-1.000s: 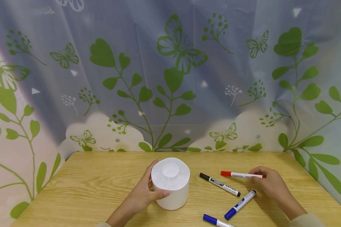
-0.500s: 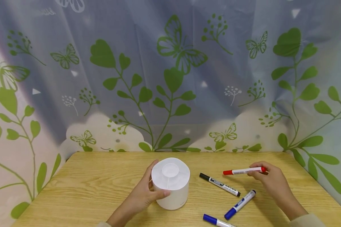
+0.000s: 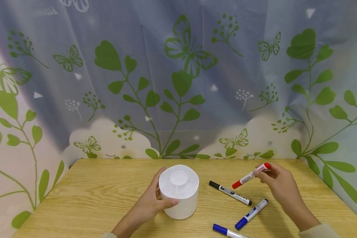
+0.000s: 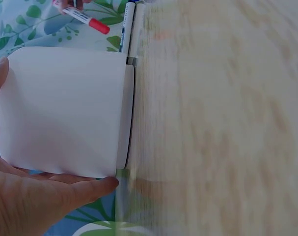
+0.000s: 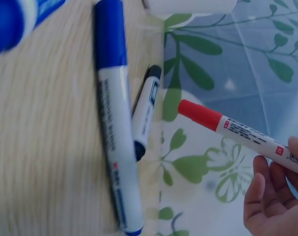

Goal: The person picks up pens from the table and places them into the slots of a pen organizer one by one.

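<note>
A white round holder (image 3: 182, 209) with a small raised ring in its top stands on the table. My left hand (image 3: 150, 201) grips its left side, thumb across the front; the left wrist view shows fingers and thumb around the white wall (image 4: 65, 108). My right hand (image 3: 281, 185) pinches a red marker (image 3: 247, 178) near its far end, above the table. The marker tilts, red cap (image 5: 200, 114) lower and toward the left. Below and left of that hand lie a black marker (image 3: 230, 194) and a blue marker (image 3: 251, 215).
Another blue marker (image 3: 226, 230) lies at the front edge of the head view, partly cut off. The wooden table (image 3: 107, 185) ends at the back against a curtain (image 3: 178, 99) printed with green leaves and butterflies.
My right hand has lifted the red marker off the table and tilted it, its capped left end now lower. The left hand and the holder have stayed put.
</note>
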### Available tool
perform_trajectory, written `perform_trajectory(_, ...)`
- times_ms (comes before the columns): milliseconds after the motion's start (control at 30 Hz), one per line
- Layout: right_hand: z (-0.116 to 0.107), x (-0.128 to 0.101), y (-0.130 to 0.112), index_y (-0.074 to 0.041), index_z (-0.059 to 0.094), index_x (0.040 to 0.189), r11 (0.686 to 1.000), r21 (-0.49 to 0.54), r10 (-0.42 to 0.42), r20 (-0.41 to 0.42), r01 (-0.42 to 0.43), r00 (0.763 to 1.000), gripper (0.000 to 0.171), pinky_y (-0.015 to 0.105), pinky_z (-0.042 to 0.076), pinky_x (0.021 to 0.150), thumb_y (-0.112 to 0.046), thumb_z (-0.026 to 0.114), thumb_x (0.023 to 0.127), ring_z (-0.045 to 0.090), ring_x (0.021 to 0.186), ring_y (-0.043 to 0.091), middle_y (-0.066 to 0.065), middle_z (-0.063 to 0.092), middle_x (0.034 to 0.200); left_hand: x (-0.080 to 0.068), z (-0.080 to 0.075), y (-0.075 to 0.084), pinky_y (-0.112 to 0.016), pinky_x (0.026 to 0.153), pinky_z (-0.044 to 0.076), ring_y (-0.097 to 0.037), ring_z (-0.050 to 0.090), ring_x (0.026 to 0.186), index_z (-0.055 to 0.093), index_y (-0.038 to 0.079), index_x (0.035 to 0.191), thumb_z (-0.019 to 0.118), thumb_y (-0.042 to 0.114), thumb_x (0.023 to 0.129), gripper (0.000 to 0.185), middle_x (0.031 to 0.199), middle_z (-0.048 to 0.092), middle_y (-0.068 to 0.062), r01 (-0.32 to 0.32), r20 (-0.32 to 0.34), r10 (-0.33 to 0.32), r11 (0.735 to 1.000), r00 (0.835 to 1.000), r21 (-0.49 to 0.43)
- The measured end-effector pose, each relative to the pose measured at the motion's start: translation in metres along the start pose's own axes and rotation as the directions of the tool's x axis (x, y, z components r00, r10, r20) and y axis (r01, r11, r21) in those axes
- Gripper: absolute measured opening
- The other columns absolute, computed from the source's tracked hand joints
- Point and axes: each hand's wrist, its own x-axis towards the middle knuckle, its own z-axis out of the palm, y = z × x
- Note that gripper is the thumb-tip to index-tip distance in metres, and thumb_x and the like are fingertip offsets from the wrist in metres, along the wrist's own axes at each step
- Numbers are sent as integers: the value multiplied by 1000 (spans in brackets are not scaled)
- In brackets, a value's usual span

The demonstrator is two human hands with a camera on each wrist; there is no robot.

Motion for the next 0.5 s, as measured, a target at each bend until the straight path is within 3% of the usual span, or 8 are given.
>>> perform_trajectory(300,5,-7,-22,1,64,128,995,98,-19,-12,21,1000,36,21,58,76,-22,72,102,66,90,-7,-13,67,106,0,0,-1,-74,120,25,-53,18,158,10,19,169,89,17,84,116,172,27,-15,4,-2,-4,1000,1000,-8)
perform_trajectory(500,9,-12,-40,0,58,130,977,179,-111,-34,115,993,35,23,59,76,-16,71,101,73,85,4,-23,70,103,0,0,-1,-75,120,24,-53,18,158,10,22,169,89,19,85,115,172,25,-14,2,-3,-2,1000,1000,0)
